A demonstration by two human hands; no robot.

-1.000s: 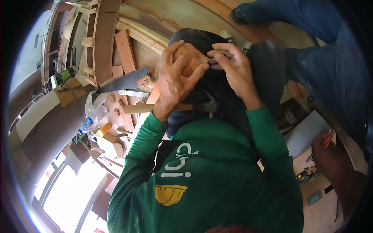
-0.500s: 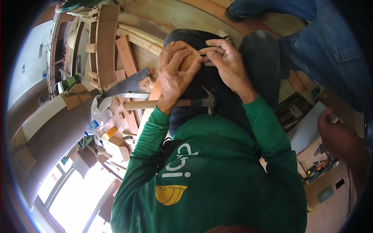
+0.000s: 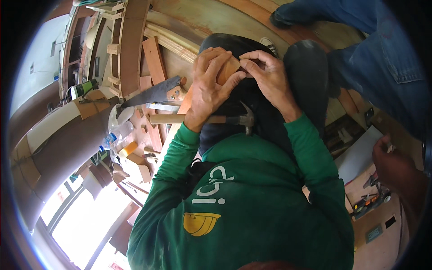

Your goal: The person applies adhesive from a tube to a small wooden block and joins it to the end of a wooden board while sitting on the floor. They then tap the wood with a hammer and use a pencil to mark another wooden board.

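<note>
Two hands meet on one small wooden piece (image 3: 230, 68), a tan, flat offcut with a slanted edge, held up in front of the dark knees of the person wearing the camera. The left hand (image 3: 211, 85) wraps it from the side, fingers curled over its face, thumb under; that grip is closed on the wood. The right hand (image 3: 267, 76) pinches its upper edge between thumb and forefinger, a fine, nearly shut grip, also on the piece. Most of the wood is hidden by the fingers, so its full outline cannot be told.

Doing this well, in my judgement: keep the left hand steady as the clamp, let the right fingertips do the small adjusting, and keep the piece high enough that both thumbs stay clear of its edge.

Just below the piece, across the lap, lies a claw hammer (image 3: 211, 119), wooden handle pointing left, steel head to the right. Left of the piece, on the plank floor, a handsaw (image 3: 153, 93) lies with its blade pointing away. Further left of the piece sit scattered wood blocks and a clear plastic bottle (image 3: 114, 135). Right of the piece and farther off stands another person in blue jeans (image 3: 382, 67); that person's hand (image 3: 391, 162) is low at the right, near a white board (image 3: 357, 155).
</note>
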